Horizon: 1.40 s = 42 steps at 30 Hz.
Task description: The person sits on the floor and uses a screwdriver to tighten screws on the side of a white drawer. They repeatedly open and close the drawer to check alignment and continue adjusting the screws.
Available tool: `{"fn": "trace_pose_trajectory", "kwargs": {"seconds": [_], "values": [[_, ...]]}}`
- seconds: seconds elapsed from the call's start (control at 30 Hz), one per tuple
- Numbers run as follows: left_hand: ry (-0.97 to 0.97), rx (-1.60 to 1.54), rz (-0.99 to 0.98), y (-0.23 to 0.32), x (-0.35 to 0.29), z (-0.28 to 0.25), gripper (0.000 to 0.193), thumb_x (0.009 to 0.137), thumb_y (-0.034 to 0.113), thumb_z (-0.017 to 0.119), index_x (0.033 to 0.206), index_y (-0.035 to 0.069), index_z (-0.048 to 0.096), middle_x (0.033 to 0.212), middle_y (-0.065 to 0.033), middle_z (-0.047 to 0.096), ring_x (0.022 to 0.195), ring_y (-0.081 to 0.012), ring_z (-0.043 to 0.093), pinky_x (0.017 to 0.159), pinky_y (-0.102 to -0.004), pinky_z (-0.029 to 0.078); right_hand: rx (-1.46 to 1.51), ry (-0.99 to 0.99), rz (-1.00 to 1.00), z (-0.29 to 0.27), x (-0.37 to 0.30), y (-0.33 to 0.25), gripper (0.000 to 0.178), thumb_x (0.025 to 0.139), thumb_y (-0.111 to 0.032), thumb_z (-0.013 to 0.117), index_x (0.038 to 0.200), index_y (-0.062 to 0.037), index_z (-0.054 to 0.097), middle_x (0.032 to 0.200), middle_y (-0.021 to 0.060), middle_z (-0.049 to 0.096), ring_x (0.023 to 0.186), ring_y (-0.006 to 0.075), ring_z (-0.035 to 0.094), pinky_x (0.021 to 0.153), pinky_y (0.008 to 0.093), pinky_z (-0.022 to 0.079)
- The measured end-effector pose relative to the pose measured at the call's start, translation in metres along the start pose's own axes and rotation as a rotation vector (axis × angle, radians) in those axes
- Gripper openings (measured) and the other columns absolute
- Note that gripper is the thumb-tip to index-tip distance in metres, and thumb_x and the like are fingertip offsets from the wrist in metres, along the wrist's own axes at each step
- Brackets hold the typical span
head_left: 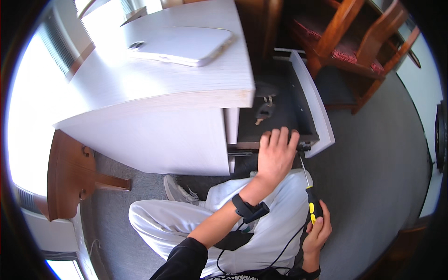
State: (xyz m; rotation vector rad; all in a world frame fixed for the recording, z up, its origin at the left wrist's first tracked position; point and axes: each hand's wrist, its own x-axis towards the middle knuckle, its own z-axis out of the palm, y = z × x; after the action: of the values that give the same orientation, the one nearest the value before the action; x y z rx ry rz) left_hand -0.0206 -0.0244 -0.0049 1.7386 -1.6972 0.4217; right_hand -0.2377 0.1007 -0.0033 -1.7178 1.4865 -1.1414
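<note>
A white cabinet has its drawer pulled out, dark inside with a white front. My left hand is closed over the drawer's near side wall, fingers hooked across the top edge. Below that wall runs a dark metal slide rail, partly covered by the hand. In my right hand, lower and to the right, is a screwdriver with a black and yellow handle. Its thin shaft points up to the rail's front end near the drawer front; whether the tip touches a screw is too small to tell.
Inside the drawer lies a bunch of keys. A white tray-like case rests on the cabinet top. Wooden chairs stand at the far right, a brown wooden piece at the left. My crossed legs are under the drawer.
</note>
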Motion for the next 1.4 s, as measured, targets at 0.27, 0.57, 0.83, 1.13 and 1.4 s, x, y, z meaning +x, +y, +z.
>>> {"fn": "trace_pose_trajectory", "kwargs": {"seconds": [0.27,0.57,0.83,1.13,1.4], "values": [[-0.018,-0.019,0.006,-0.002,-0.007,0.002,0.052,0.077,0.012,0.067,0.127,0.008,0.056,0.119,-0.0132,0.057,0.114,-0.0281,0.053,0.106,-0.0418,0.037,-0.035,0.035,0.003,-0.011,-0.001,0.0,0.041,0.105,-0.023,0.047,0.131,0.0035,0.063,0.094,0.0091,0.067,0.054,0.0095,0.048,0.049,0.0254,0.038],[0.041,-0.015,0.01,-0.006,-0.009,0.001,0.044,0.08,0.011,0.064,0.124,0.008,0.059,0.113,-0.0117,0.058,0.107,-0.0267,0.055,0.102,-0.0397,0.04,0.06,0.133,-0.024,-0.015,0.002,0.002,0.041,0.109,-0.028,0.041,0.117,0.0018,0.068,0.096,0.0051,0.066,0.049,0.0032,0.04,0.044,0.0206,0.028],[-0.133,0.021,0.048,-0.013,-0.011,-0.02,0.052,0.086,0.016,0.061,0.137,0.006,0.054,0.124,-0.0139,0.058,0.119,-0.0279,0.053,0.109,-0.0394,0.036,0.01,0.126,-0.131,-0.028,0.013,-0.01,0.039,0.107,-0.027,0.044,0.113,0.002,0.069,0.08,0.0018,0.058,0.05,0.0037,0.039,0.044,0.0216,0.027],[-0.326,-0.687,0.293,-0.02,-0.078,-0.106,0.085,0.079,0.005,0.068,0.158,0.006,0.035,0.142,-0.0216,0.05,0.137,-0.0399,0.048,0.111,-0.0494,0.04,-0.13,-0.125,-0.433,-0.008,0.02,-0.073,0.037,0.096,-0.028,0.054,0.105,0.0026,0.072,0.081,0.0061,0.057,0.056,0.0097,0.049,0.046,0.025,0.036],[-0.514,-0.906,0.054,-0.069,-0.134,-0.133,0.028,0.1,0.023,0.062,0.118,0.005,0.051,0.1,-0.0182,0.065,0.081,-0.0448,0.065,0.069,-0.0515,0.052,-0.212,-0.683,-0.898,0.026,0.052,-0.17,0.042,0.094,-0.021,0.066,0.128,0.0027,0.066,0.089,0.0129,0.068,0.062,0.0209,0.061,0.058,0.0319,0.05]]}}
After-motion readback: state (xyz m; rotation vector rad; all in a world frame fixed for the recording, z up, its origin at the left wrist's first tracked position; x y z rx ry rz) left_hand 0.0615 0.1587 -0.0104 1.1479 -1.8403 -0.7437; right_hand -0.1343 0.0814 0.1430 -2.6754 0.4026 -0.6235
